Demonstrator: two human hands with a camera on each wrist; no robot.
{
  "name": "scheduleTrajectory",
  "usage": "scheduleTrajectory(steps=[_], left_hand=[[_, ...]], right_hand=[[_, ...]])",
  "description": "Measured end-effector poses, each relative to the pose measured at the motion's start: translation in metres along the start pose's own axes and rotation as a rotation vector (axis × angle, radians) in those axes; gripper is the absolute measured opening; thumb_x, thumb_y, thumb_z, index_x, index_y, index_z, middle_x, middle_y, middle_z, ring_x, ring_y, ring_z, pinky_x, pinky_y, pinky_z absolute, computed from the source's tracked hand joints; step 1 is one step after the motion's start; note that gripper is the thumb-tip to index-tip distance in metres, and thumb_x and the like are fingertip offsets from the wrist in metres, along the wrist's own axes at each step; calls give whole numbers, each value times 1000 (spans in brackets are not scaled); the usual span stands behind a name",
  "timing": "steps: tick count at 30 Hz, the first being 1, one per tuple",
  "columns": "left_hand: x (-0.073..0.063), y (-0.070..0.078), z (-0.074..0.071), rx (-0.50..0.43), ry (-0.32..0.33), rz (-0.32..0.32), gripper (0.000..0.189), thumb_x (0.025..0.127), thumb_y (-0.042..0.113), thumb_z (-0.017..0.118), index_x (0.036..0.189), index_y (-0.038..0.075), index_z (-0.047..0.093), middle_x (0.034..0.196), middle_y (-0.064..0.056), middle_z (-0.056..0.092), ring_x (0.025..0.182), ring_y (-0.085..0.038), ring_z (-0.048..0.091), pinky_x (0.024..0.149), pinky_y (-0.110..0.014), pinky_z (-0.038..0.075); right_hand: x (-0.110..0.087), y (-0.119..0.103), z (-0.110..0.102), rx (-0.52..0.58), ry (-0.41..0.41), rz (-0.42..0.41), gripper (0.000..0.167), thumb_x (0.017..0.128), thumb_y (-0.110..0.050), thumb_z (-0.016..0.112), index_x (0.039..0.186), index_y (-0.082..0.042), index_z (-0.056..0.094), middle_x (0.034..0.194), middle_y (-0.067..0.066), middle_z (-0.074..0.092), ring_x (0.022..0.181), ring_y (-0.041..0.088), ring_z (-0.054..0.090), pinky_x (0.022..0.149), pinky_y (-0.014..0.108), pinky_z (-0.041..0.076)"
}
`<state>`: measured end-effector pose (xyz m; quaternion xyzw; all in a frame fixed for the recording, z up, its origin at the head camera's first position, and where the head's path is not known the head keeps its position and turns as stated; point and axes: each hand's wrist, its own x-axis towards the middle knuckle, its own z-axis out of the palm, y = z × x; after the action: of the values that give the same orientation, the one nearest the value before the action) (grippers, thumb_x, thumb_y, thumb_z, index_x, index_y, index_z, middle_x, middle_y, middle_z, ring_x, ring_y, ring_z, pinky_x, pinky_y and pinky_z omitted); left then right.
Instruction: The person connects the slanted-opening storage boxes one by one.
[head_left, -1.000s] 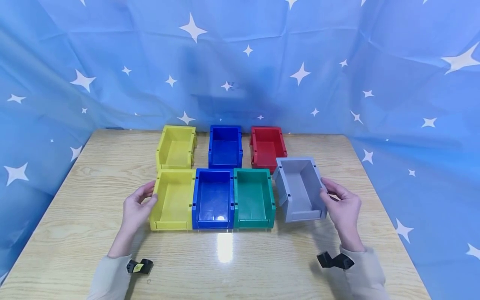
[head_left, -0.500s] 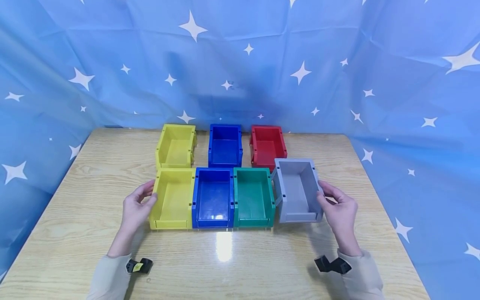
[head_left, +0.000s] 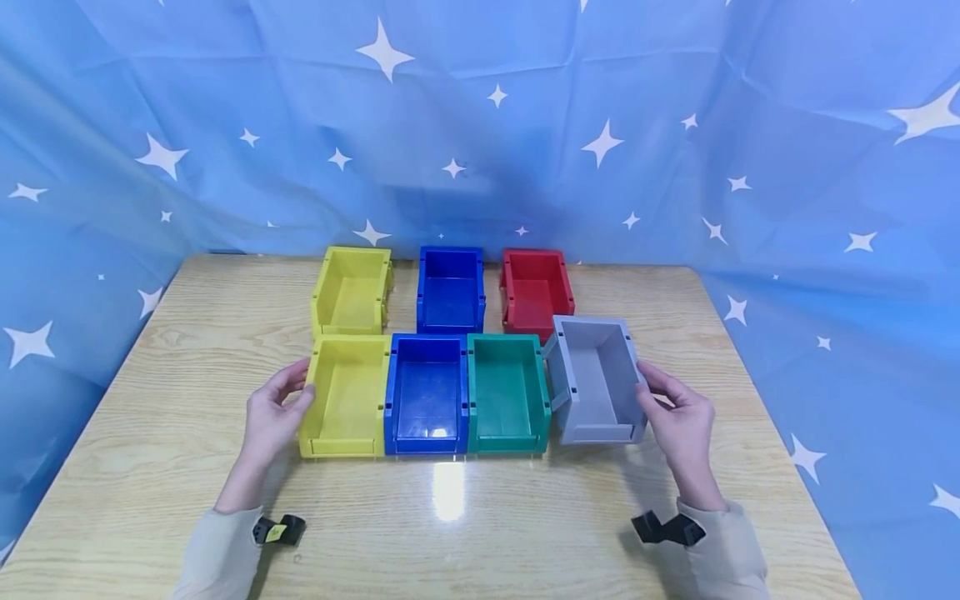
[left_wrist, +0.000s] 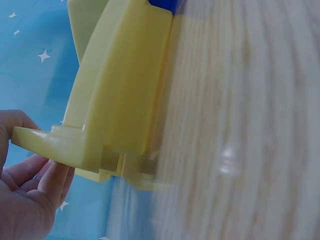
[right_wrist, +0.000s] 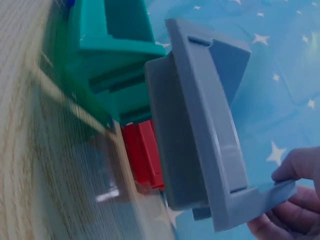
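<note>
My left hand (head_left: pixel 273 419) pinches the left rim of the front yellow bin (head_left: pixel 347 396), thumb on top and fingers beneath in the left wrist view. A front blue bin (head_left: pixel 427 396) and a green bin (head_left: pixel 508 396) stand side by side to its right, all three in one row. At the row's right end, my right hand (head_left: pixel 681 423) pinches the right rim of a grey bin (head_left: pixel 596 383). The grey bin sits slightly askew and appears raised off the table in the right wrist view (right_wrist: pixel 200 135). Whether it touches the green bin, I cannot tell.
Behind the front row stand a second yellow bin (head_left: pixel 351 292), a second blue bin (head_left: pixel 450 292) and a red bin (head_left: pixel 536 292), with gaps between them. The wooden table (head_left: pixel 375 533) ends at a blue star-patterned cloth (head_left: pixel 480 125) at the back and sides.
My right hand has moved the grey bin slightly left, closer to the green bin, and its tilt has shifted a little. The left hand and the other bins have stayed put.
</note>
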<state>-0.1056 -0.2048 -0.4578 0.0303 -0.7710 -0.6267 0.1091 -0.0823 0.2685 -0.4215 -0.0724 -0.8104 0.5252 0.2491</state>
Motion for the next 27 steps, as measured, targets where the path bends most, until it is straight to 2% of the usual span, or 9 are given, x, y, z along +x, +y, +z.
scheduleTrajectory(steps=[3,11,13,15,17,19,23,24,27], left_hand=[[-1,4,1,-14,2,-11,36,82,-19,51,117,-18,53,103,-33,55,80,1,55,64,-8,49],[5,-15,0,46,6,-3,36,82,-16,52,118,-19,52,103,-32,57,81,3,55,62,-8,49],[5,-16,-1,53,7,6,36,82,-16,52,118,-19,52,103,-33,57,81,3,55,62,-7,49],[5,-15,-1,45,8,10,36,83,-16,52,118,-18,53,103,-33,57,82,3,55,63,-7,49],[2,-6,0,32,6,9,35,83,-16,51,118,-18,53,104,-35,56,82,2,55,64,-7,49],[2,-5,0,25,0,4,36,83,-16,51,119,-18,52,105,-36,55,82,2,55,66,-7,49],[3,-10,-1,18,-7,-8,37,83,-15,51,120,-17,52,107,-35,55,83,1,55,70,-7,49],[4,-16,-1,21,-8,-9,37,84,-15,52,121,-16,52,107,-34,56,84,1,55,70,-7,49],[4,-18,-2,15,-9,-4,38,84,-14,52,121,-14,53,108,-33,57,84,1,55,69,-7,49]], right_hand=[[1,2,0,11,2,-13,23,78,12,61,100,10,68,82,-24,65,73,-5,61,66,11,51],[-1,-3,2,-1,15,-68,23,77,14,62,99,10,69,83,-20,64,74,-7,60,65,10,51],[-2,-9,3,-12,20,-102,23,76,15,61,97,12,68,84,-12,67,73,-8,60,65,9,50],[-4,-18,5,-32,23,-148,23,74,17,60,96,14,67,87,2,70,73,-9,59,65,9,50],[-7,-24,6,-43,25,-204,24,73,19,59,96,17,66,88,19,69,74,-9,59,65,8,49],[-9,-28,7,-65,29,-246,24,73,20,58,95,18,65,89,30,65,73,-4,60,66,7,49],[-10,-22,7,-75,29,-248,24,72,19,57,95,18,65,87,34,63,71,5,63,65,7,49],[-10,-22,7,-82,27,-230,24,72,19,57,95,18,65,87,33,63,70,6,63,64,8,50],[-9,-17,8,-76,25,-193,24,72,18,57,96,19,65,88,34,63,70,0,61,63,8,50]])
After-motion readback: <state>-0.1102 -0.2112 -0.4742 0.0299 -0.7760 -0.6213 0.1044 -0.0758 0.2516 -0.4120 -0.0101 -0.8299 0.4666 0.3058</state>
